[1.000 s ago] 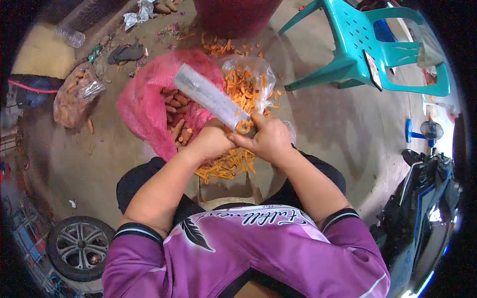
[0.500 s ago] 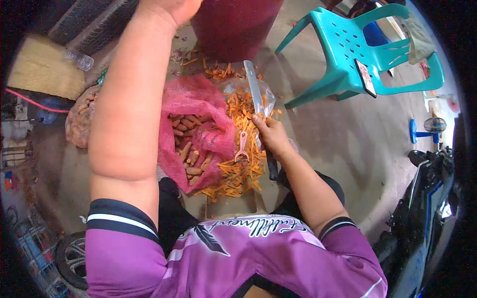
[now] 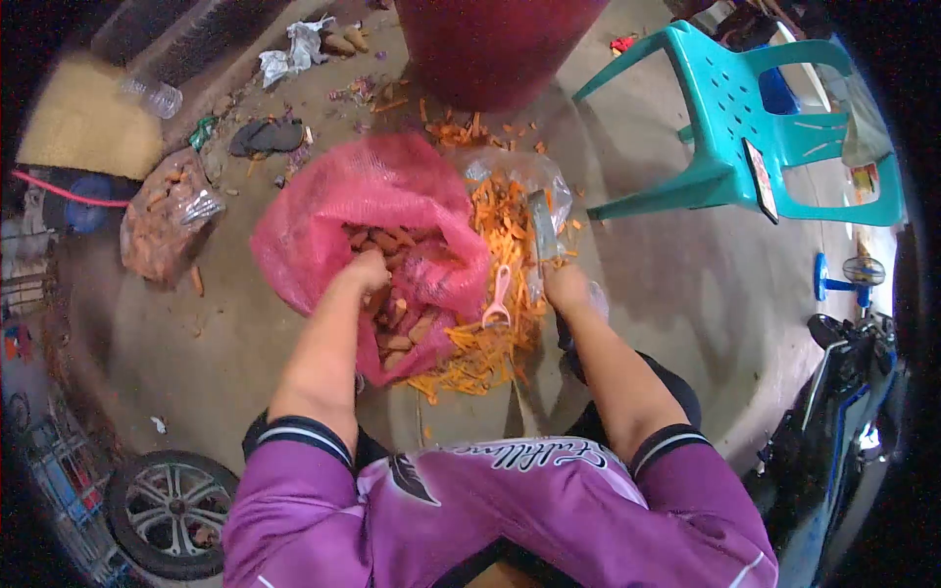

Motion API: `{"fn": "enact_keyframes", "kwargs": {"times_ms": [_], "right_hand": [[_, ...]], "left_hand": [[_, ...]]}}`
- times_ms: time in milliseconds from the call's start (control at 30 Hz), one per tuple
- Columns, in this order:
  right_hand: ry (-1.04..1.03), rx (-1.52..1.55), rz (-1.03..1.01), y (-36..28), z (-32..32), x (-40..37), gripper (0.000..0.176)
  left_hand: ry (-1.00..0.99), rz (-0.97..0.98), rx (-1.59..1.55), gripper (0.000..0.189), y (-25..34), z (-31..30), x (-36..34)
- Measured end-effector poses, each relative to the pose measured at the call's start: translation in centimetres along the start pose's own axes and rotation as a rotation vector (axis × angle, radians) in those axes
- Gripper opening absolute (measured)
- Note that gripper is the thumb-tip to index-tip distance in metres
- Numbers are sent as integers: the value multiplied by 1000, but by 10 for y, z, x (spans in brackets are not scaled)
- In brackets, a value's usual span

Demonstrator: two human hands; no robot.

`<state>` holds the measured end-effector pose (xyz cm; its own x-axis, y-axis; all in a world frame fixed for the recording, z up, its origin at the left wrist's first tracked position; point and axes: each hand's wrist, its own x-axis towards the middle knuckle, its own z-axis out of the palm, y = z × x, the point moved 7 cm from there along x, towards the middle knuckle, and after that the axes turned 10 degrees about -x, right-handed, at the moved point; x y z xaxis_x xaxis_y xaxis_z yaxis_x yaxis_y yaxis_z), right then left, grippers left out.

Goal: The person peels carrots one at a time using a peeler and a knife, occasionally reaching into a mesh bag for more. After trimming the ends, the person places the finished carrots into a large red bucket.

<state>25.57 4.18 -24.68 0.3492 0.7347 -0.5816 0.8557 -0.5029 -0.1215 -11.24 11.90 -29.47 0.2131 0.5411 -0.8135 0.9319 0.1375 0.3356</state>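
Observation:
My left hand (image 3: pixel 371 271) reaches into the mouth of a pink mesh sack (image 3: pixel 343 191), over brown, elongated root vegetables (image 3: pixel 397 342); its fingertips are hidden among them. My right hand (image 3: pixel 567 287) is closed round the handle of a large knife (image 3: pixel 542 225), the blade pointing away from me. Beneath and beside the knife lies a heap of orange strips and peelings (image 3: pixel 475 365), partly on a clear plastic bag (image 3: pixel 551 181). A pink peeler (image 3: pixel 499 297) rests on the heap, between the sack and my right hand.
A dark red container (image 3: pixel 500 49) stands beyond the heap. On the right are a green plastic chair (image 3: pixel 720 127) with a phone (image 3: pixel 760 179) on it and a motorbike (image 3: pixel 833 412). A filled plastic bag (image 3: pixel 169 216) and a wheel (image 3: pixel 176 514) are on the left.
My left hand has come down from high in front into the sack. The knife, still in my right hand, has shifted slightly right and its blade has lowered. The view has also moved.

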Motion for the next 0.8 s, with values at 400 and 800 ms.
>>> {"fn": "enact_keyframes", "kwargs": {"times_ms": [400, 800], "right_hand": [[-85, -105, -118, -79, 60, 13, 38], [-88, -133, -188, -63, 93, 34, 36]], "left_hand": [[132, -153, -286, 57, -13, -45, 9], [192, 53, -511, 45, 32, -80, -18]]}}
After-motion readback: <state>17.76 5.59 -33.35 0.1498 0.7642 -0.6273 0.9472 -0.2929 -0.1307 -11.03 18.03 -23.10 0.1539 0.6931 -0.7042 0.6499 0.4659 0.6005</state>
